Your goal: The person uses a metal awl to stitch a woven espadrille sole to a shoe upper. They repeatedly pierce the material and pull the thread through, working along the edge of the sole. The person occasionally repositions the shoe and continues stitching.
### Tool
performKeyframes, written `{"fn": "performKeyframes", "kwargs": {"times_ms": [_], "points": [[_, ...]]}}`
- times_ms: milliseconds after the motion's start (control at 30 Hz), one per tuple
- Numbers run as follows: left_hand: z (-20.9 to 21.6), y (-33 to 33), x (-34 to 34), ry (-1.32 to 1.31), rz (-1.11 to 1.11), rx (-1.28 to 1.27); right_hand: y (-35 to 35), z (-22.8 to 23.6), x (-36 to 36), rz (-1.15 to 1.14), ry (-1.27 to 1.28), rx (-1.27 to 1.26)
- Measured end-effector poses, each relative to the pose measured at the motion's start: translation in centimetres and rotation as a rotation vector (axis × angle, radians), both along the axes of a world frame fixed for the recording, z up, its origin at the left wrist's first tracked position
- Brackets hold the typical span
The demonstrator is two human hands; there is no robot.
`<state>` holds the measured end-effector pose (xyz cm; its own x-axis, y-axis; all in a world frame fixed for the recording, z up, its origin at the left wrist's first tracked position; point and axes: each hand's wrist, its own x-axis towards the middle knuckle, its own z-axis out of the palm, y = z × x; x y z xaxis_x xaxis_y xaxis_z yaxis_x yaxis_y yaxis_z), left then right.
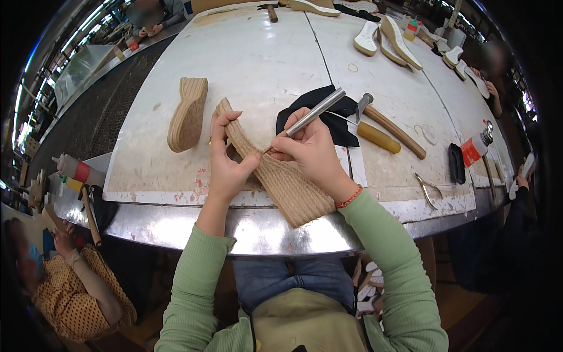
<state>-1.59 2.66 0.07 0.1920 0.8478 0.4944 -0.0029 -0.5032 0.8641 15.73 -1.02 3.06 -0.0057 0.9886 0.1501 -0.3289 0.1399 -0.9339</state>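
Observation:
My left hand (226,167) grips a wedge shoe sole (299,196) wrapped in tan braided rope, its fingers around the narrow upper end and its thumb on the side. The sole lies slantwise over the table's front edge, wide heel end toward me. My right hand (316,149) is closed on a slim tool with a silver metal handle (316,112). The tool's thin end meets the sole's side beside my left thumb; its tip is hidden by my fingers. A second rope-covered wedge sole (188,114) lies to the left, untouched.
Right of my hands are black cloth (347,136), a yellow-handled tool (378,137), a hammer (394,132) and nippers (430,191). A bottle (472,149) stands farther right. White-topped soles (393,44) lie at the back. Other people sit left and right.

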Motion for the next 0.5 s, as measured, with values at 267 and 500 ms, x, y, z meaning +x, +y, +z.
{"fn": "performKeyframes", "kwargs": {"times_ms": [267, 500], "points": [[0.3, 0.0, -0.8, -0.005, -0.041, -0.035, 1.3, -0.4, 3.7, -0.137, 0.186, -0.001], [0.5, 1.2, -0.9, -0.265, -0.046, -0.232, 2.9, -1.4, 8.1, -0.413, 0.022, -0.092]]}}
